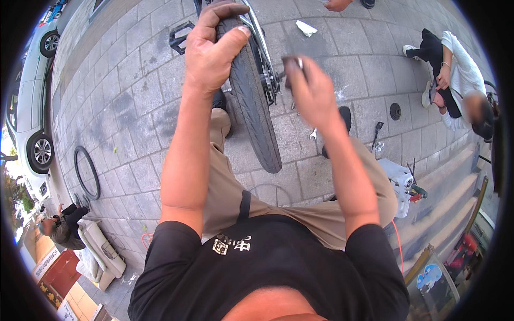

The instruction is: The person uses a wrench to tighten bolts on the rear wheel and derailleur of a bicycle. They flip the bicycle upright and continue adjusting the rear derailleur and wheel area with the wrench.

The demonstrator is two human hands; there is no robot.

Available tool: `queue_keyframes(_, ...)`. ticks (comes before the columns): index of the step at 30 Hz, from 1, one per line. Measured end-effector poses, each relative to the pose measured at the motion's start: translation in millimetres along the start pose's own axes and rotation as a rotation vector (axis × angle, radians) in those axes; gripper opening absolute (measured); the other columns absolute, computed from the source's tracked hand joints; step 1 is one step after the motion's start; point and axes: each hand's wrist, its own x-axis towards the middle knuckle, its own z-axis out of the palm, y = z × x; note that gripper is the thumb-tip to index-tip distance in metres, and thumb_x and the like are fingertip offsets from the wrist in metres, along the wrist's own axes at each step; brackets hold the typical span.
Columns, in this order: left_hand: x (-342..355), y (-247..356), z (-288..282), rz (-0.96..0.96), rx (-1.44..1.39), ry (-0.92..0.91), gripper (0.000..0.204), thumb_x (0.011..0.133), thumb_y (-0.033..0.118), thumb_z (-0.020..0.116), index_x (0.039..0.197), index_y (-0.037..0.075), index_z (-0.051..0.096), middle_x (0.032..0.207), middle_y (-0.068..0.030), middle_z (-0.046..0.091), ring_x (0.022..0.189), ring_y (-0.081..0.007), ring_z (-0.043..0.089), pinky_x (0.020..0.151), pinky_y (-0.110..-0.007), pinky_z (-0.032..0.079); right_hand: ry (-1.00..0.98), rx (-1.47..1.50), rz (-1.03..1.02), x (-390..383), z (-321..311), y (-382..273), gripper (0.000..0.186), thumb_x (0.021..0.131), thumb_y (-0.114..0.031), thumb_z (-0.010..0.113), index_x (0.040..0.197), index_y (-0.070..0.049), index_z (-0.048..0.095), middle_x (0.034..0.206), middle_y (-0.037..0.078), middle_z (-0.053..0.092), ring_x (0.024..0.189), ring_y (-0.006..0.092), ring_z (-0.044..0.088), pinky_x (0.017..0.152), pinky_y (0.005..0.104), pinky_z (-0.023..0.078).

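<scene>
An upright bicycle wheel with a black tyre (253,107) stands between my legs, beside a silver frame tube and the hub parts. My left hand (214,56) grips the top of the tyre, thumb and fingers wrapped over it. Just right of the hub, my right hand (306,88) is smeared by motion, its fingers closed round something dark that I cannot make out. A black pedal (178,37) shows left of the wheel. A spanner (313,134) lies on the paving under my right hand, and a white scrap (305,28) lies farther forward.
Right: a seated person (458,75), a drain cover (395,111), a black tool (378,128), a pale toolbox (396,179) and steps (439,203). Left: a loose tyre (96,179), parked cars (29,107), another person (61,227) by a worn sofa (107,259). A hand (337,4) shows at the top.
</scene>
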Motion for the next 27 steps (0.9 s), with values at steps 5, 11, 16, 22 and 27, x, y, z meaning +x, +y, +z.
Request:
queue_keyframes(5, 1, -5, -5, 0.057, 0.043, -0.005, 0.035, 0.086, 0.009, 0.065, 0.118, -0.003, 0.071, 0.137, -0.0127, 0.06, 0.139, -0.0251, 0.049, 0.118, -0.037, 0.033, 0.041, -0.452, -0.329, 154, 33, 46, 0.052, 0.103, -0.049, 0.056, 0.102, 0.0, 0.071, 0.088, 0.025, 0.073, 0.085, 0.043, 0.072, 0.077, 0.0499, 0.054)
queue_keyframes(11, -2, -5, -4, 0.017, -0.027, -0.007, 0.036, 0.087, 0.008, 0.062, 0.118, -0.006, 0.07, 0.141, -0.0139, 0.059, 0.152, -0.0294, 0.037, 0.124, -0.042, 0.026, -0.193, -0.232, 0.127, 214, 65, 205, 0.052, 0.101, -0.051, 0.057, 0.102, -0.002, 0.073, 0.089, 0.025, 0.074, 0.089, 0.0434, 0.071, 0.079, 0.0537, 0.053)
queue_keyframes(16, 7, -11, -4, 0.053, -0.036, -0.044, 0.041, 0.086, 0.011, 0.064, 0.122, -0.008, 0.07, 0.139, -0.0176, 0.062, 0.151, -0.0325, 0.038, 0.126, -0.044, 0.023, -0.733, -0.746, 0.429, 29, 30, 413, 0.04, 0.11, -0.032, 0.039, 0.107, -0.008, 0.072, 0.096, 0.023, 0.075, 0.092, 0.0424, 0.072, 0.081, 0.0533, 0.057)
queue_keyframes(22, -2, 2, -3, -0.192, -0.174, 0.091, 0.038, 0.091, 0.01, 0.066, 0.127, -0.002, 0.065, 0.114, -0.0085, 0.069, 0.096, -0.0139, 0.067, 0.085, -0.026, 0.054, 0.082, 0.622, 1.291, -125, 34, 296, 0.045, 0.098, -0.043, 0.074, 0.077, -0.007, 0.057, 0.06, 0.001, 0.047, 0.042, 0.0122, 0.037, 0.038, 0.0306, 0.027)
queue_keyframes(27, 4, -2, -2, -0.171, -0.071, 0.085, 0.033, 0.09, 0.01, 0.066, 0.121, -0.001, 0.07, 0.112, -0.0016, 0.068, 0.096, -0.009, 0.062, 0.088, -0.024, 0.048, 0.262, 1.089, 0.939, -130, -17, 242, 0.04, 0.1, -0.041, 0.073, 0.093, -0.002, 0.065, 0.062, -0.001, 0.046, 0.045, 0.0089, 0.037, 0.042, 0.0264, 0.03)
